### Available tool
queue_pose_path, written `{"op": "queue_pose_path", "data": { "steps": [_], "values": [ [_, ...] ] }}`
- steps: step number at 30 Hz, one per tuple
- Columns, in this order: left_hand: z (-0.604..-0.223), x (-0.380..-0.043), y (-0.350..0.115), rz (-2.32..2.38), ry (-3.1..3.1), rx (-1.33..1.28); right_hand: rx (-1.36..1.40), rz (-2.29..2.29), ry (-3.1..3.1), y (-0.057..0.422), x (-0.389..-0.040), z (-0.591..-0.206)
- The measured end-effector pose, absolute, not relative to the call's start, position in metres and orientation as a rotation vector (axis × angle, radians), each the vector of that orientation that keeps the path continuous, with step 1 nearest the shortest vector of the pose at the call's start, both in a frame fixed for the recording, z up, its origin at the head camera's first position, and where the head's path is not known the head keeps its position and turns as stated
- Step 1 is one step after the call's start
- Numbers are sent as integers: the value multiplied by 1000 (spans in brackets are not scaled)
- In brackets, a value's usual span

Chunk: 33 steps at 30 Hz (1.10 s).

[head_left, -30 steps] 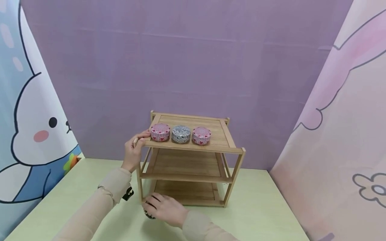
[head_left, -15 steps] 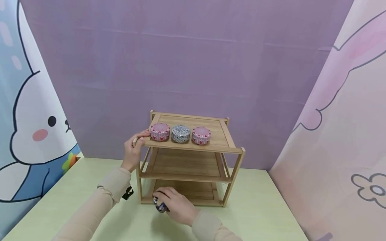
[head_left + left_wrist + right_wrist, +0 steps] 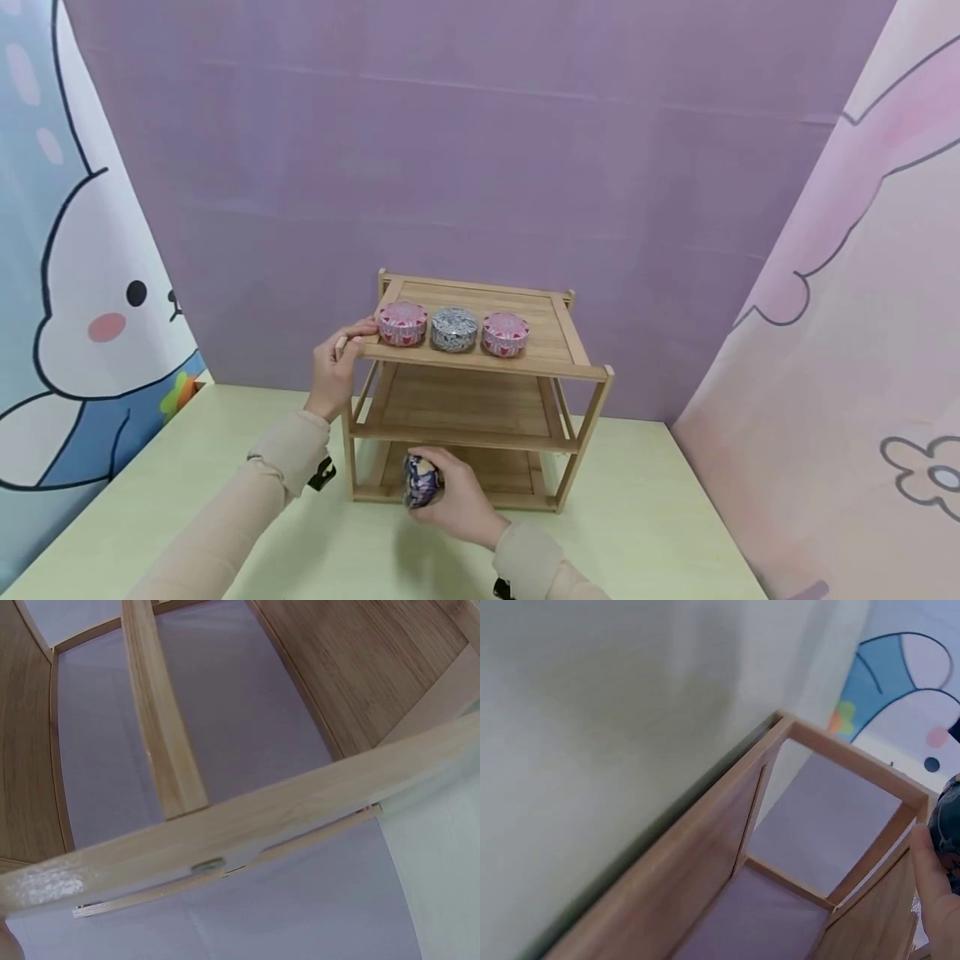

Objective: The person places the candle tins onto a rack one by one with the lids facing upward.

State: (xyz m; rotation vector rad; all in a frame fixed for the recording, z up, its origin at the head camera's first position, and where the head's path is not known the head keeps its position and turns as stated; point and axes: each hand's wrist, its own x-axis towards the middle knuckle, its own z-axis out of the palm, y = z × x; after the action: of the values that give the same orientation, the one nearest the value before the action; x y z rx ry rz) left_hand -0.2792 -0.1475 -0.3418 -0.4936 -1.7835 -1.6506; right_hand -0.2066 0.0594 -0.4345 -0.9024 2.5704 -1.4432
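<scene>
In the head view, my left hand grips the front left corner of the wooden three-tier rack's top shelf. Below it, my right hand holds a dark blue patterned round tin turned on its side, in front of the bottom shelf. The right wrist view catches the same tin at its right edge, with one finger along it. Along the top shelf's front sit a pink tin, a black-and-white tin and another pink tin. The left pink tin is beside my left fingertips.
The rack's middle shelf and bottom shelf lie under the top one. It stands on a pale green table before a purple backdrop. Printed cartoon panels flank both sides.
My right hand has lifted the dark tin and carried it right and up, and more of the tin shows. The left hand keeps its grip on the rack's corner.
</scene>
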Motion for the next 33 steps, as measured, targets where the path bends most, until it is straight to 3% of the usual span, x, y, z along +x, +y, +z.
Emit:
{"op": "queue_pose_path", "data": {
  "steps": [12, 23, 33],
  "values": [
    [-348, -290, -152, -1667, -1735, -507, -614, -1811, 2255, 63, -207, -432],
    [-350, -292, -150, -1686, -1742, -500, -566, -1873, 2183, 71, -202, -426],
    [-328, -266, -141, -1674, -1784, -466, -499, -1919, 2212, 77, -202, -422]
  ]
}}
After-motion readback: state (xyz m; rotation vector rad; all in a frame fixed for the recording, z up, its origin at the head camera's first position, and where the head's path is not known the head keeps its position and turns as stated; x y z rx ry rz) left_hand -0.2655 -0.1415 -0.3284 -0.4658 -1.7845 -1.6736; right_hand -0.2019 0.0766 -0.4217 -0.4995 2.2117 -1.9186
